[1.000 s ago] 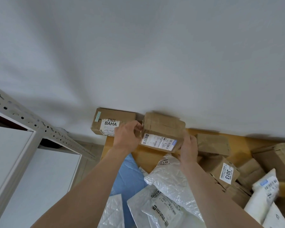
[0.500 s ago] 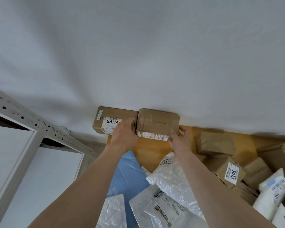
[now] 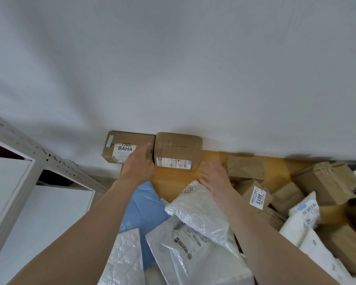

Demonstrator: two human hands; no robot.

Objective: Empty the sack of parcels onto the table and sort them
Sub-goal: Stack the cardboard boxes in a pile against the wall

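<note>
Two brown cardboard boxes stand side by side against the white wall at the table's far left corner: one labelled BAHA (image 3: 127, 147) and a taped one (image 3: 178, 150) to its right. My left hand (image 3: 139, 164) lies flat against the seam between them, fingers apart, gripping nothing. My right hand (image 3: 215, 177) hovers open just right of the taped box, clear of it, above a silver bubble mailer (image 3: 201, 210). More parcels cover the wooden table (image 3: 173, 182).
Brown boxes, one marked 3013 (image 3: 257, 197), pile up at the right with white poly bags (image 3: 300, 219). A blue mailer (image 3: 141, 204) and silver mailers (image 3: 179, 249) lie near me. A grey metal shelf rack (image 3: 19, 149) stands at the left.
The taped box went from held in the air to set down against the wall beside the BAHA box. My right hand has let go and drawn back to the right.
</note>
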